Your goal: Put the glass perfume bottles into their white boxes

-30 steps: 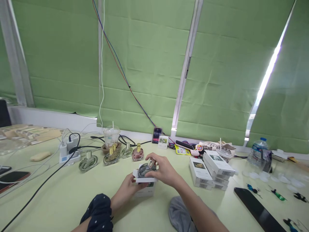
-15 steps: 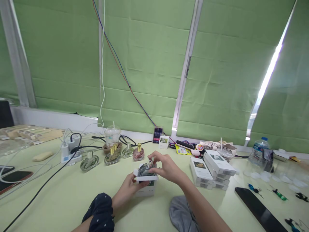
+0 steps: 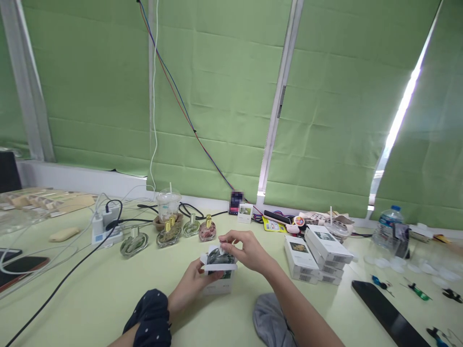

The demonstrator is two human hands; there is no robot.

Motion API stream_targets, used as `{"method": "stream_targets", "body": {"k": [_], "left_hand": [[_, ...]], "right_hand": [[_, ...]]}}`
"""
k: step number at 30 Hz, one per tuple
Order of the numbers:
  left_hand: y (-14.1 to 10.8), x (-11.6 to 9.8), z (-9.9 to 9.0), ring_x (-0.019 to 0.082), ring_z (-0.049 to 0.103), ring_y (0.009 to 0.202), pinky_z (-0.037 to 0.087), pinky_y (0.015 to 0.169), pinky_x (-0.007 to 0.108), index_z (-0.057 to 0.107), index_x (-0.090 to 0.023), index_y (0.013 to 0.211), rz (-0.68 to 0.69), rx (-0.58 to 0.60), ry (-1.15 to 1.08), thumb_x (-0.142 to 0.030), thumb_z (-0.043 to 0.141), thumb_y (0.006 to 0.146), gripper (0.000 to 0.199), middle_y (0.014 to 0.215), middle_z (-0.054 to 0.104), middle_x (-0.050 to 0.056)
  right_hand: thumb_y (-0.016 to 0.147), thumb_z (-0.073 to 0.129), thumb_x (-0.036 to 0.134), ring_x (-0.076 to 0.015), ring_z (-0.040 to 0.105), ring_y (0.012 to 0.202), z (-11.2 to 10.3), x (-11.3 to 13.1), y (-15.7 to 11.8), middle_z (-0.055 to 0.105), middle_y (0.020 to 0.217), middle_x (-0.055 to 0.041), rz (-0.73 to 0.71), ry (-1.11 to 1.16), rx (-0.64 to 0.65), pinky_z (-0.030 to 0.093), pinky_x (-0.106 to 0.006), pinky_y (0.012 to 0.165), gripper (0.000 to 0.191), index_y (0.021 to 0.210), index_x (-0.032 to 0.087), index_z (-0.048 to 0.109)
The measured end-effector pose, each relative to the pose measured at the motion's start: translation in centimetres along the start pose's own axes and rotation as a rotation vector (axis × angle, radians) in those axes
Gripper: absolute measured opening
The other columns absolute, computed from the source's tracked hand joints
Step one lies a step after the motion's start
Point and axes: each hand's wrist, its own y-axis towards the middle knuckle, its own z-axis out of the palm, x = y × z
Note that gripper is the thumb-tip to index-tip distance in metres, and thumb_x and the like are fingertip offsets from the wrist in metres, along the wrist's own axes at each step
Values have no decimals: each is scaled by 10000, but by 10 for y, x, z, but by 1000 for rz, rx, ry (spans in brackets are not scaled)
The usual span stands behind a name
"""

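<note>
A small white box with its top open stands on the table in front of me. My left hand is wrapped round its left side, the thumb across the front. Inside the opening sits a dark-looking glass perfume bottle, its lower part hidden by the box. My right hand reaches over from the right, thumb and forefinger pinched at the bottle's cap, which they mostly cover. Behind the box stand several perfume bottles, among them a pink one with a gold cap and a clear one with a silver cap.
Stacked white boxes stand to the right, beside a black phone-like slab. A grey cloth lies near my right forearm. On the left are a power strip with cables and a plastic cup. A water bottle stands far right.
My right hand's fingers have shifted slightly left and closed further over the bottle's cap, which shows less now. The bottle appears a little lower in the box. My left hand has stayed put.
</note>
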Motion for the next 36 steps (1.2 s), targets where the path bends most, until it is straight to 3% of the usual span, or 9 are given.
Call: {"method": "stream_targets", "body": {"k": [7, 24, 36], "left_hand": [[1, 1, -1, 302, 603, 955, 436, 832, 369, 660, -144, 1041, 26, 22, 2, -440, 723, 696, 459, 1021, 704, 115], [1, 3, 1, 282, 626, 932, 468, 807, 341, 678, -158, 1022, -17, -15, -61, -433, 754, 658, 462, 1009, 717, 103], [0, 0, 2, 309, 616, 932, 463, 814, 399, 667, -142, 1026, -19, -14, -31, -439, 742, 669, 469, 965, 711, 115]], "right_hand": [[897, 503, 340, -141, 628, 777, 5, -4, 1, 709, 893, -34, -1, 7, -14, 476, -238, 702, 248, 885, 168, 682], [845, 578, 243, -127, 636, 685, 4, -1, 2, 717, 820, -9, 54, -87, 22, 468, -217, 656, 122, 825, 190, 686], [827, 596, 211, -125, 635, 681, 7, -9, 2, 713, 798, -4, 51, -87, 49, 464, -215, 663, 93, 815, 192, 687]]}}
